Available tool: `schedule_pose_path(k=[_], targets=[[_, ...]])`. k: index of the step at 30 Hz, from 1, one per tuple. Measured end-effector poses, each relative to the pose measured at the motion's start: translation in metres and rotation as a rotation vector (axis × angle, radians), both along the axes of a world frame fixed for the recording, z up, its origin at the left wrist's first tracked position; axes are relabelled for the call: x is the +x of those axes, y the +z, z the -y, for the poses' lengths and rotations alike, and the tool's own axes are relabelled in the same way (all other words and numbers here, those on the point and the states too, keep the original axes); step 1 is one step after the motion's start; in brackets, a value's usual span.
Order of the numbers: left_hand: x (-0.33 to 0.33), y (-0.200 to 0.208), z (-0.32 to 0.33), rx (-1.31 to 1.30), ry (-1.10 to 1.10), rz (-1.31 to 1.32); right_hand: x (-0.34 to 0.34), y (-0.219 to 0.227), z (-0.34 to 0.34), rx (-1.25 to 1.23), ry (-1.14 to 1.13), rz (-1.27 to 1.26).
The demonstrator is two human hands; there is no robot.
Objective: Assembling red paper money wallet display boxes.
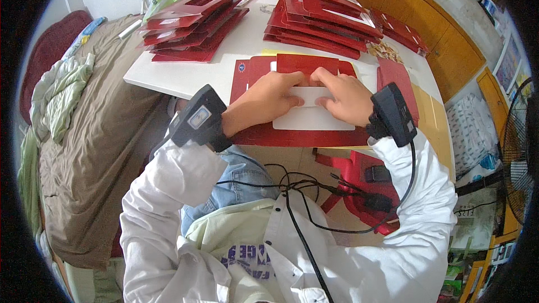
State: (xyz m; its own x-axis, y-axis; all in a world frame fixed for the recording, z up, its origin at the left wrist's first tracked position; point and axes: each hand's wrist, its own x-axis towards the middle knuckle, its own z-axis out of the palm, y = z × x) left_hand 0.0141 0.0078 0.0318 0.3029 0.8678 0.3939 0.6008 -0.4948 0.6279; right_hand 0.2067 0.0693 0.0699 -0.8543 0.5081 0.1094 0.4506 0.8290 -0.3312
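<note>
Where grips (272, 95) (349, 98) rest, white strip (312, 97) — between thumbs (295, 101)

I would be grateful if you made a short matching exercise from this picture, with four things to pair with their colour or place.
Things:
1. White strip
2. Bed cover
3. Fan
4. Plastic seat

Descriptions:
A. Black, by the picture's right rim
B. Red, below the table's near edge
C. Between the left hand and the right hand
D. Brown and wrinkled, at the picture's left

Pairs: 1-C, 2-D, 3-A, 4-B
</note>
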Motion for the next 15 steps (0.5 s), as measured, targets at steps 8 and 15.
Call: schedule_pose_path(k=[8, 15], targets=[[-0.003, -0.011, -0.009, -0.066, 0.064, 0.006, -0.002, -0.011, -0.025, -0.054, 0.096, -0.022], [0.006, -0.023, 0.001, 0.518, 0.296, -0.449, -0.002, -0.016, -0.034, -0.011, -0.008, 0.140]])
